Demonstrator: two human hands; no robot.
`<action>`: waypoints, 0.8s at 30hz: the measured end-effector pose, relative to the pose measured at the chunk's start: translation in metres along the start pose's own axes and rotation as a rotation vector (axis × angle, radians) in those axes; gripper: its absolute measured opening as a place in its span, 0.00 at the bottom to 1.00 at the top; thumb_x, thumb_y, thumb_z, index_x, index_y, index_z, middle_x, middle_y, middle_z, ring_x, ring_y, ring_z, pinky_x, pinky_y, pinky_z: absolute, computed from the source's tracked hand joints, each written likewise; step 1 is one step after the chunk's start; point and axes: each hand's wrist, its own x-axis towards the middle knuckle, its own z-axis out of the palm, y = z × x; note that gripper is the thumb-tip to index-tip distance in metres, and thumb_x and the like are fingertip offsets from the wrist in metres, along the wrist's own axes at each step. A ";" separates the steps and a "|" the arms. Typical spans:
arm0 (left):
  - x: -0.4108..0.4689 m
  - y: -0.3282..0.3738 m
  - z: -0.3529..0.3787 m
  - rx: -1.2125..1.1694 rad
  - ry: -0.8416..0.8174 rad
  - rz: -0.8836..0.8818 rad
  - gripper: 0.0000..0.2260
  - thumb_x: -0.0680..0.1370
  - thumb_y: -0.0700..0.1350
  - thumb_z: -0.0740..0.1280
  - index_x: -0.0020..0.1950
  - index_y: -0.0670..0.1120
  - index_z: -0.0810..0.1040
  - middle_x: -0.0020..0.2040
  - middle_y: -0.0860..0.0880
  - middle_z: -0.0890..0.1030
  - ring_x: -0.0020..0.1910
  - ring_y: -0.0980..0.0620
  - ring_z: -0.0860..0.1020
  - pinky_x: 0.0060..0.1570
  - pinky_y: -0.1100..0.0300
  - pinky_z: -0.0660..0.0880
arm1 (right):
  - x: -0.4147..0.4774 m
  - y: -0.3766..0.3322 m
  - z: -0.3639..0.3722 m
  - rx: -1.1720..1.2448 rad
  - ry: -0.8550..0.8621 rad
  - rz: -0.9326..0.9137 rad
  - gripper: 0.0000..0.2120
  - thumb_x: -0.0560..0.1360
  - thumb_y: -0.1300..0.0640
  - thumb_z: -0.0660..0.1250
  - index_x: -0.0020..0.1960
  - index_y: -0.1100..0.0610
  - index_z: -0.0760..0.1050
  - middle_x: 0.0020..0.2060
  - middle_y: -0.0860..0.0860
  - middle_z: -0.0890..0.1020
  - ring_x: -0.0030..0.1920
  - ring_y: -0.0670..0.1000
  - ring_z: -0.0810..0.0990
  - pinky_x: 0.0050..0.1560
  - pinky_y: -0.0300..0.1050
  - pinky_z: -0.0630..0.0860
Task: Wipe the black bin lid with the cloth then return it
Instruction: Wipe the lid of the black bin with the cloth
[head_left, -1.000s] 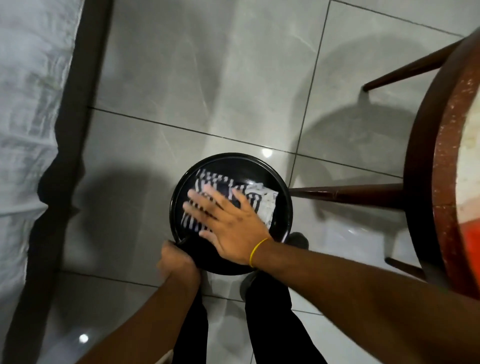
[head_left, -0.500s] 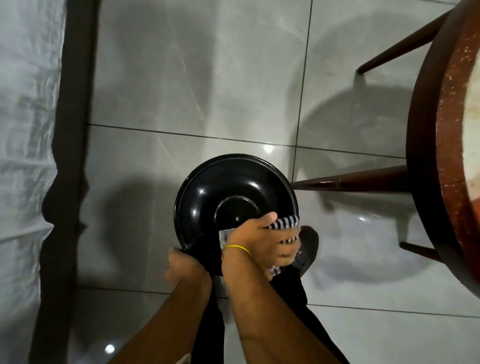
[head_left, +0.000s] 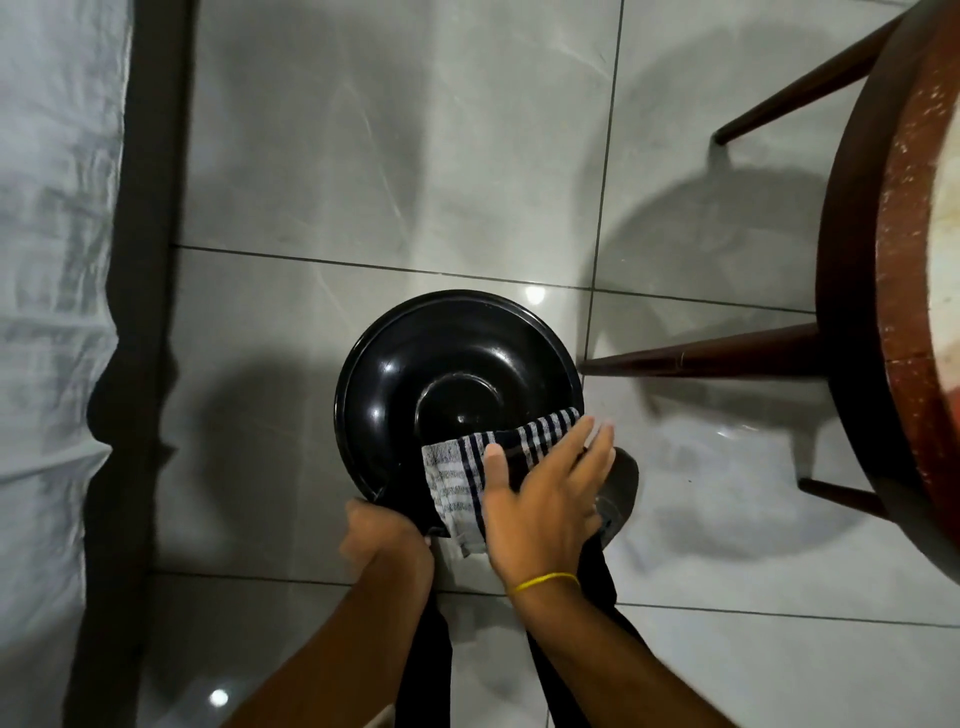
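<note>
The round black bin lid (head_left: 447, 358) is held above the tiled floor, its glossy face toward me. My left hand (head_left: 382, 532) grips its near edge from below. A white cloth with dark stripes (head_left: 457, 467) lies over the lid's near right rim. My right hand (head_left: 545, 499) presses flat on the cloth with fingers straight and spread toward the right. A yellow band circles that wrist.
A dark wooden stool (head_left: 852, 291) with slanted legs stands at the right; one leg (head_left: 701, 358) reaches close to the lid. White fabric (head_left: 52, 312) runs down the left side. My dark trouser legs and a shoe (head_left: 621, 483) are below the lid.
My right hand swept the cloth from the lid's middle down to the near right rim, bunched it briefly, and now lies flat on it again. The left hand kept its hold.
</note>
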 end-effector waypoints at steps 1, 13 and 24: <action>-0.007 0.001 -0.001 0.059 0.015 0.022 0.24 0.77 0.54 0.58 0.63 0.41 0.82 0.58 0.39 0.85 0.51 0.39 0.84 0.61 0.39 0.82 | -0.006 0.000 0.006 -0.070 0.012 -0.039 0.55 0.79 0.33 0.67 0.88 0.58 0.39 0.88 0.54 0.40 0.89 0.61 0.43 0.80 0.75 0.60; -0.009 0.007 -0.009 0.245 -0.019 0.209 0.24 0.79 0.55 0.58 0.62 0.39 0.81 0.60 0.36 0.84 0.55 0.37 0.82 0.57 0.44 0.79 | -0.003 -0.002 0.052 -0.372 0.147 -0.318 0.56 0.77 0.28 0.60 0.87 0.65 0.44 0.87 0.67 0.44 0.86 0.73 0.47 0.80 0.79 0.57; -0.011 0.012 -0.005 0.073 -0.034 0.089 0.16 0.70 0.54 0.60 0.43 0.44 0.79 0.42 0.43 0.83 0.42 0.38 0.84 0.37 0.50 0.82 | 0.036 -0.068 0.054 -0.166 0.241 -0.221 0.56 0.74 0.29 0.63 0.88 0.61 0.47 0.88 0.65 0.48 0.88 0.68 0.46 0.81 0.80 0.51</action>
